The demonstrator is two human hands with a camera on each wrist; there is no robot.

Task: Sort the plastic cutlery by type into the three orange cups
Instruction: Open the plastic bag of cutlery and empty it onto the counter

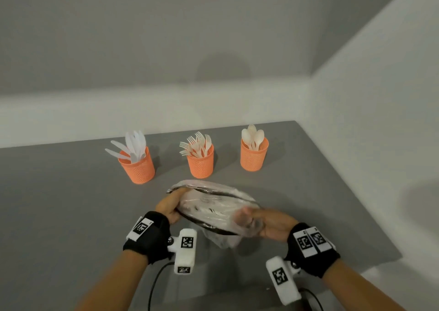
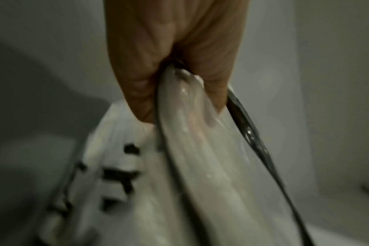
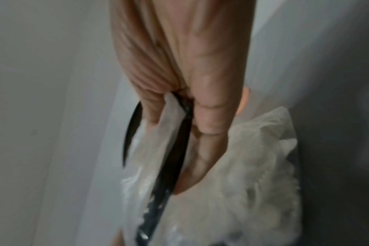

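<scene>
Both hands are up close, holding a clear bag (image 1: 213, 206) by its dark-edged mouth above the grey table (image 1: 71, 203). Left hand (image 1: 169, 206) pinches the left end of the rim between thumb and curled fingers; the left wrist view shows the plastic gathered tight in that pinch. Right hand (image 1: 266, 222) grips the other end, its fingertips showing through the film, and the right wrist view shows fingers curled over the dark strip.

Pale cutlery shapes (image 1: 209, 209) show faintly inside the bag, though I cannot tell which types. Beyond it stand three orange cups in a row, well apart: knives (image 1: 131, 145) in the left cup (image 1: 139, 168), forks (image 1: 198, 144) in the middle cup (image 1: 200, 164), spoons (image 1: 253, 136) in the right cup (image 1: 253, 157).

To my eye the sorting is well along and the step now is getting the bag open for what remains. Doing it well likely means pulling the two rim ends evenly apart, keeping the mouth level so nothing spills, then letting one hand steady the rim while the other reaches in. Tipping the bag risks a jumble on the table, or a knock to the nearby middle cup.
</scene>
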